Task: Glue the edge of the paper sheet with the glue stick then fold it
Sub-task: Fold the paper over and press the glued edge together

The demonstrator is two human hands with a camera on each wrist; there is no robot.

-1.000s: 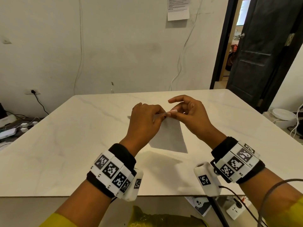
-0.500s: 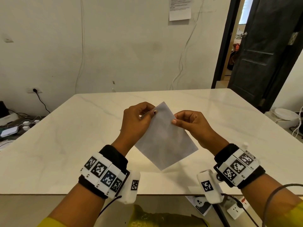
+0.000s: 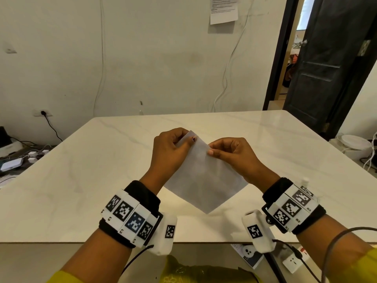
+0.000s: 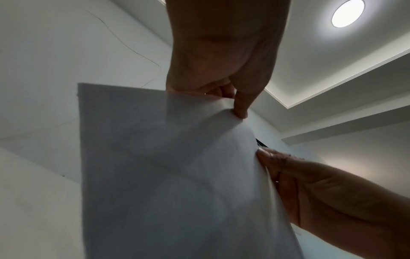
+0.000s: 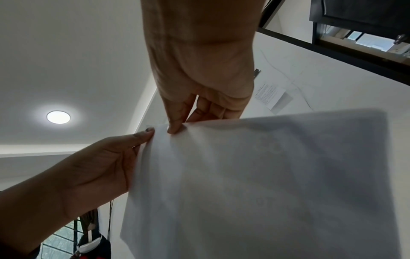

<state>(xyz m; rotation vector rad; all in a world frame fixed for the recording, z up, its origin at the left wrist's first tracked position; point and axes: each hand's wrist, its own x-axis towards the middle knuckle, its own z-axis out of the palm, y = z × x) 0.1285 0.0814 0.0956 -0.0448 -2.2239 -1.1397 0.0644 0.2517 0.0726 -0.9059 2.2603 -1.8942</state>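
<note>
A white paper sheet (image 3: 204, 180) hangs above the table (image 3: 91, 180), turned like a diamond with one corner pointing down. My left hand (image 3: 188, 138) pinches its top corner between thumb and fingers. My right hand (image 3: 211, 151) pinches the upper right edge close by. In the left wrist view the paper (image 4: 166, 175) fills the middle, with the left thumb (image 4: 240, 108) on its top edge. In the right wrist view the right thumb (image 5: 174, 128) presses the paper (image 5: 244, 175) near the corner. A small white tip (image 3: 305, 180), perhaps the glue stick, shows behind my right wristband.
The marble table runs wide to both sides and ahead of the hands. Its front edge (image 3: 204, 242) lies just below my wrists. A dark door (image 3: 326, 68) stands open at the right, and cables and sockets (image 3: 30, 156) lie on the floor at the left.
The paper has come up from a low, nearly edge-on position over the table to face me. Both hands moved slightly nearer and kept their pinch on its top.
</note>
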